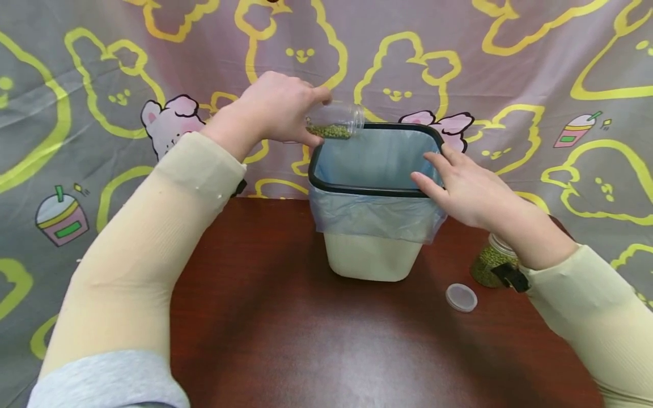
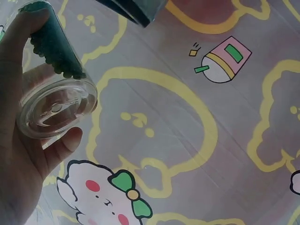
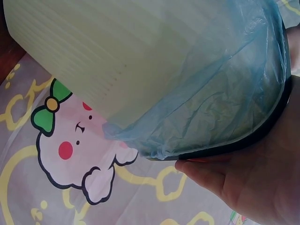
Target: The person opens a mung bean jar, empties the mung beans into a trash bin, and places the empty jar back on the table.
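Note:
My left hand [image 1: 285,107] grips a clear plastic jar [image 1: 343,116] lying on its side in the air, its mouth pointing right over the bin's back left rim. Green beans [image 1: 329,132] lie along the jar's lower side. In the left wrist view, the jar's round base [image 2: 57,108] faces the camera. A cream trash bin [image 1: 372,255] stands upright with a blue bag [image 1: 377,212] folded over its top under a black rim [image 1: 367,190]. At the right side, my right hand [image 1: 471,184] holds that rim, some fingers reaching inside and one showing outside below it.
A second jar of green beans [image 1: 487,263] stands on the brown table [image 1: 306,345], partly hidden by my right forearm. Beside it lies a round, pale lid [image 1: 461,297]. A patterned cloth [image 1: 204,51] hangs close behind the bin.

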A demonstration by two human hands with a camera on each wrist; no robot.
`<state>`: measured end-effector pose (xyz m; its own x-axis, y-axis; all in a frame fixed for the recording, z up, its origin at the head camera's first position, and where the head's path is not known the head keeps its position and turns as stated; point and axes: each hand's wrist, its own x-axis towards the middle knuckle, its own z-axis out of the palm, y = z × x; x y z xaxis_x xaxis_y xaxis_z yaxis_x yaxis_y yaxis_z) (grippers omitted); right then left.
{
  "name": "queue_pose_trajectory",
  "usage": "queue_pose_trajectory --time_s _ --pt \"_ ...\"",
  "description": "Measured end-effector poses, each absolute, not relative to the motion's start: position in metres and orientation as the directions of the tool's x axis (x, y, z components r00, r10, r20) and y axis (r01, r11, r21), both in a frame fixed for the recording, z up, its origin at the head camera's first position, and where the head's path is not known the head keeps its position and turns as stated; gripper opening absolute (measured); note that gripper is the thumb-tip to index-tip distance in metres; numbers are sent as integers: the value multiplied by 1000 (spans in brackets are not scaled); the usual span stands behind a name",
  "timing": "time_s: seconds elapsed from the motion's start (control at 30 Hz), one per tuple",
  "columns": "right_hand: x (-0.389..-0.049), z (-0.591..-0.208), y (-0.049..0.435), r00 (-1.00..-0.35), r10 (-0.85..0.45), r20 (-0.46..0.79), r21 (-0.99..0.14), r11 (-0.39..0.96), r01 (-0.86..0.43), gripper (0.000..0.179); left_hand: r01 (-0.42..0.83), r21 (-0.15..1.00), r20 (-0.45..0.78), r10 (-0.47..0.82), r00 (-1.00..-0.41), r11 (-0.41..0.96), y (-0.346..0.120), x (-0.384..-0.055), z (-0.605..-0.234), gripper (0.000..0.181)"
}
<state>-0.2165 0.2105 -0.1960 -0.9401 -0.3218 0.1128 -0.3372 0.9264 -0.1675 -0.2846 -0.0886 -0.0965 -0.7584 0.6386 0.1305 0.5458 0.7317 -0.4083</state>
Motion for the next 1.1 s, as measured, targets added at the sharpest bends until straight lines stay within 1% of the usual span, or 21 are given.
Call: queue_pose_trajectory --time_s 0.2,0.4,0.57,0.73,0.8,0.97,1.1 --pt "-217 -196 211 -939 -324 118 -169 925 -341 81 527 -401 196 632 -750 749 -86 -280 -87 72" --pt "-217 -195 211 -938 -327 112 -166 925 -342 82 547 -426 152 653 -742 721 -82 -280 -85 72" --pt "-216 -195 210 -942 -321 97 -163 929 -333 83 536 -432 163 647 -744 725 -81 -282 -85 72" --pt "-216 -196 209 -944 -318 94 -165 930 -329 83 571 -426 98 663 -742 702 -81 -281 -90 67" --pt "-216 -196 209 -943 -318 95 -164 930 -330 83 567 -428 100 660 -744 704 -82 -281 -90 67" --pt "-216 -197 209 -944 -315 93 -160 931 -327 83 551 -430 152 659 -737 715 -84 -281 -89 69" --pt "-216 -197 210 -946 -311 93 -165 932 -322 83 556 -430 131 659 -741 711 -83 -281 -91 70"
